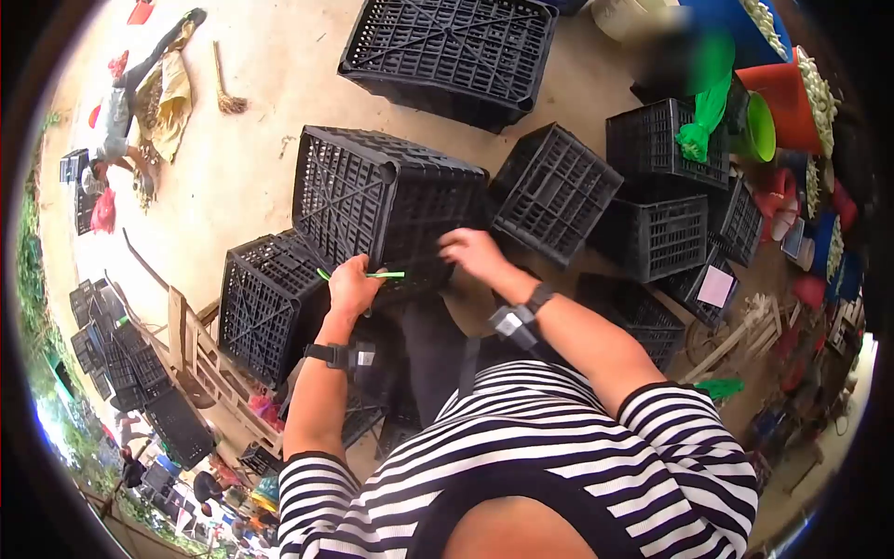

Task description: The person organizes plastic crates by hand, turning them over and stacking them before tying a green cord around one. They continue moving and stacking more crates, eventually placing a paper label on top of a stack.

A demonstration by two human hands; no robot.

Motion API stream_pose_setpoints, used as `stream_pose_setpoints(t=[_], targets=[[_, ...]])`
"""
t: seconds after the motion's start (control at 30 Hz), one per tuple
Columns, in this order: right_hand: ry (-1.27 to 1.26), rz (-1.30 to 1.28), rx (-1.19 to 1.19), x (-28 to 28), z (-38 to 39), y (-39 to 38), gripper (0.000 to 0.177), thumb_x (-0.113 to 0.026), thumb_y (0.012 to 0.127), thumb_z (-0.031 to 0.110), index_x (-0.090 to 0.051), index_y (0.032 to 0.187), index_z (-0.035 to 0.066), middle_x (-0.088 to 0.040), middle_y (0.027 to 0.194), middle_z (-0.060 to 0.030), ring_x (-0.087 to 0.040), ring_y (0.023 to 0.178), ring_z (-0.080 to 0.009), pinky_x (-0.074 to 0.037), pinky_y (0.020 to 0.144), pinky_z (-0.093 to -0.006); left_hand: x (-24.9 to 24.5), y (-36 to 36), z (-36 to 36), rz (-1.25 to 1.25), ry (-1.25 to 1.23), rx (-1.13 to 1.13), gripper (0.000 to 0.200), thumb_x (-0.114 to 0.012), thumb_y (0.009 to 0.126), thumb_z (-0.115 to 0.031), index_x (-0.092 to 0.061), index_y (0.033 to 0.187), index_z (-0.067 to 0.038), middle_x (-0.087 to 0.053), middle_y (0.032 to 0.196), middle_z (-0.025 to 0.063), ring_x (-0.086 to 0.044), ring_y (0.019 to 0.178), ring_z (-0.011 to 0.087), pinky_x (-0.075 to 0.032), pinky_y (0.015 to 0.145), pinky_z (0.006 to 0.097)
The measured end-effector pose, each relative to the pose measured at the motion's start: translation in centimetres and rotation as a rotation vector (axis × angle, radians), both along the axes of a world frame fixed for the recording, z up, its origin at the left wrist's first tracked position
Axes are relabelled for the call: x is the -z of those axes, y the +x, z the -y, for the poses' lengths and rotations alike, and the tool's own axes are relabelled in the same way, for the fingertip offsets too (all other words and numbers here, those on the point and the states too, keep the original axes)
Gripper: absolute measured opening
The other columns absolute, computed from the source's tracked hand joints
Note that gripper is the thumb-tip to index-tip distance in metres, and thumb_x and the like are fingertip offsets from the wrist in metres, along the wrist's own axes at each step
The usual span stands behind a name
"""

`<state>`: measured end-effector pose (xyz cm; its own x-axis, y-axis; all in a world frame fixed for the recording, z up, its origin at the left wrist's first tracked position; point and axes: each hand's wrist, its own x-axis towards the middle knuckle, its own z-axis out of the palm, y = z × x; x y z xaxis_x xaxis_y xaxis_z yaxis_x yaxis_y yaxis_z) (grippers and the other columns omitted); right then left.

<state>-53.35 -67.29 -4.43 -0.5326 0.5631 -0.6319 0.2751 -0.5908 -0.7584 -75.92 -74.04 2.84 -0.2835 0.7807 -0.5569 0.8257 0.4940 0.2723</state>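
Note:
A black plastic crate (433, 214), lying with its slatted side up, is directly in front of me. At its lower near edge my left hand (352, 286) is closed around a thin green strip (386, 275), whose ends stick out on both sides of the fist. Close to the right part of the same crate, my right hand (473, 254) is smeared by motion with its fingers bent toward the crate. Whether those fingers hold anything, I cannot tell. Both wrists wear dark straps with small devices.
More black crates stand around: a large one (452, 56) ahead, one at the left (270, 303), others at the right (557, 191). A person in a green top stands at the far right, near a red tub (787, 102). A broom (226, 88) lies on the floor; another person bends at far left.

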Motion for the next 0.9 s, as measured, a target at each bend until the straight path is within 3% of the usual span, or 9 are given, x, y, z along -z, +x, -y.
stream_pose_setpoints(t=[0.13,0.2,0.3,0.4,0.47,0.53,0.6,0.7,0.9], targets=[[0.029,0.336,0.106,4.4,0.1,3.5,0.039,-0.058,0.074,0.006,-0.051,0.111,-0.005,-0.061,0.097,-0.0105,-0.057,0.088,-0.0157,-0.045,0.078,-0.0278,0.3,-2.1,-0.5,0.15,0.071,0.04,0.037,-0.073,0.064,-0.025,-0.046,0.062,0.0,-0.051,0.06,0.0154,-0.051,0.059,0.0338,-0.039,0.054,0.0398],[-0.029,0.234,0.185,4.4,1.2,1.9,0.04,-0.06,0.078,0.015,-0.05,0.114,0.0,-0.058,0.102,-0.0087,-0.054,0.093,-0.0153,-0.041,0.08,-0.0276,-0.2,-3.6,-0.5,0.223,0.098,0.014,0.037,-0.074,0.063,-0.023,-0.045,0.062,0.0,-0.049,0.059,0.0147,-0.05,0.057,0.0336,-0.039,0.053,0.0391],[-0.262,0.038,0.626,4.7,-0.4,-1.2,0.045,-0.05,0.085,0.039,-0.049,0.121,0.012,-0.054,0.116,-0.0071,-0.051,0.106,-0.0178,-0.034,0.088,-0.029,-0.2,-7.9,-1.0,0.306,0.081,0.008,0.037,-0.074,0.062,-0.021,-0.044,0.062,0.0,-0.047,0.059,0.0147,-0.047,0.056,0.0333,-0.038,0.052,0.038],[-0.362,0.049,0.777,4.0,-4.9,-3.4,0.053,-0.046,0.085,0.048,-0.049,0.119,0.006,-0.053,0.12,-0.0078,-0.051,0.107,-0.0223,-0.035,0.091,-0.0364,-1.3,-11.6,-0.6,0.379,0.015,-0.025,0.037,-0.073,0.063,-0.021,-0.043,0.064,0.0,-0.045,0.059,0.0131,-0.046,0.054,0.0275,-0.038,0.052,0.0361],[-0.583,-0.31,0.639,2.5,-8.2,-6.3,0.053,-0.048,0.084,0.048,-0.052,0.114,0.005,-0.057,0.113,-0.0084,-0.052,0.104,-0.0225,-0.038,0.089,-0.0395,-1.7,-13.3,-0.7,0.45,0.032,-0.017,0.034,-0.073,0.064,-0.02,-0.046,0.066,0.0,-0.045,0.06,0.0126,-0.047,0.055,0.0261,-0.039,0.053,0.0344],[-0.663,-0.09,0.56,2.1,-10.5,-8.5,0.034,-0.053,0.083,0.039,-0.059,0.098,0.009,-0.063,0.087,-0.0064,-0.057,0.074,-0.0208,-0.046,0.066,-0.0368,-1.2,-15.6,-0.7,0.514,-0.002,-0.026,0.025,-0.072,0.067,-0.018,-0.054,0.071,-0.001,-0.049,0.061,0.0085,-0.049,0.056,0.0207,-0.041,0.054,0.0322],[-0.612,-0.112,0.523,2.6,-11.4,-9.0,0.033,-0.056,0.082,0.035,-0.06,0.098,0.007,-0.062,0.085,-0.0076,-0.056,0.072,-0.0217,-0.046,0.068,-0.0376,0.5,-19.2,-1.5,1.047,-0.059,-0.334,0.019,-0.064,0.076,-0.019,-0.061,0.08,-0.001,-0.051,0.06,0.0015,-0.048,0.055,0.0126,-0.04,0.052,0.0278],[-0.554,-0.091,0.532,0.0,-10.1,-12.2,0.032,-0.055,0.082,0.034,-0.06,0.093,0.005,-0.062,0.084,-0.0086,-0.057,0.072,-0.022,-0.048,0.064,-0.0376,3.0,-25.7,-6.7,0.973,0.041,-0.746,0.048,-0.04,0.089,-0.047,-0.063,0.09,-0.004,-0.04,0.053,-0.007,-0.027,0.04,0.0017,-0.021,0.036,0.0196],[-0.513,-0.164,0.667,-5.2,-4.2,-17.8,0.034,-0.048,0.086,0.028,-0.056,0.102,-0.001,-0.062,0.092,-0.014,-0.061,0.077,-0.0258,-0.051,0.069,-0.0398,6.5,-28.9,-14.9,0.939,-0.32,-0.854,0.041,-0.05,0.082,-0.053,-0.053,0.071,-0.014,-0.042,0.054,-0.0085,-0.022,0.039,0.0023,-0.014,0.037,0.0192]])
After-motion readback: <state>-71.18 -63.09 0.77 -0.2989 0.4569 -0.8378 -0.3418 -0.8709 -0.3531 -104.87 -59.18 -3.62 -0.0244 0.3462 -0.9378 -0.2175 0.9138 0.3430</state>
